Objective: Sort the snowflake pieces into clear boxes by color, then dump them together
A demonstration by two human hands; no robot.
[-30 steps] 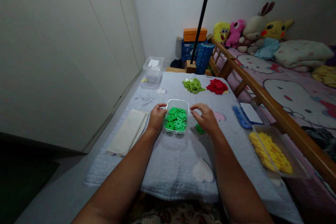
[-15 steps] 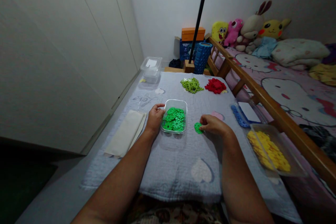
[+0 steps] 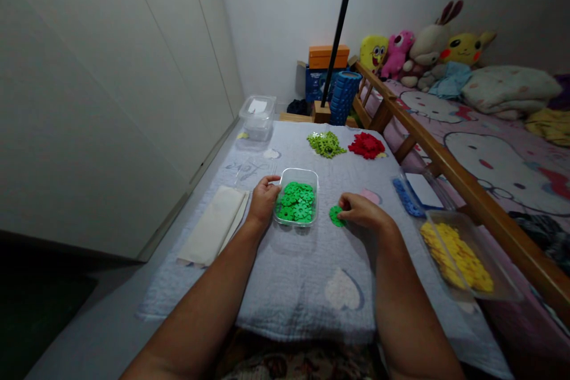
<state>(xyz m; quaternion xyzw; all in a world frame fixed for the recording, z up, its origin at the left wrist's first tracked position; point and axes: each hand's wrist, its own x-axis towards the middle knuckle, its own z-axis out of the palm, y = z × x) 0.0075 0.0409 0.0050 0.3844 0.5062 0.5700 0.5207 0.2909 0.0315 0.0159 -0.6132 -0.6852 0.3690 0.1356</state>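
A clear plastic container (image 3: 295, 226) holds many green snowflake-shaped plastic discs (image 3: 294, 202) in the middle of the table. At its left wall is my left hand (image 3: 266, 197), thumb and fingers gripping the edge. To the right of the container, a few more green discs (image 3: 335, 216) lie close together on the cloth. My right hand (image 3: 356, 210) has its fingertips closed in a pinch at the right edge of those discs; the fingers partly cover them.
Light green pieces (image 3: 326, 145) and red pieces (image 3: 366, 146) lie in piles at the back. Containers of blue pieces (image 3: 406, 196) and yellow pieces (image 3: 454, 255) stand right, beside a wooden bed rail (image 3: 427, 154). Folded cream cloth (image 3: 211, 228) lies left; a lidded container (image 3: 258, 119) stands behind.
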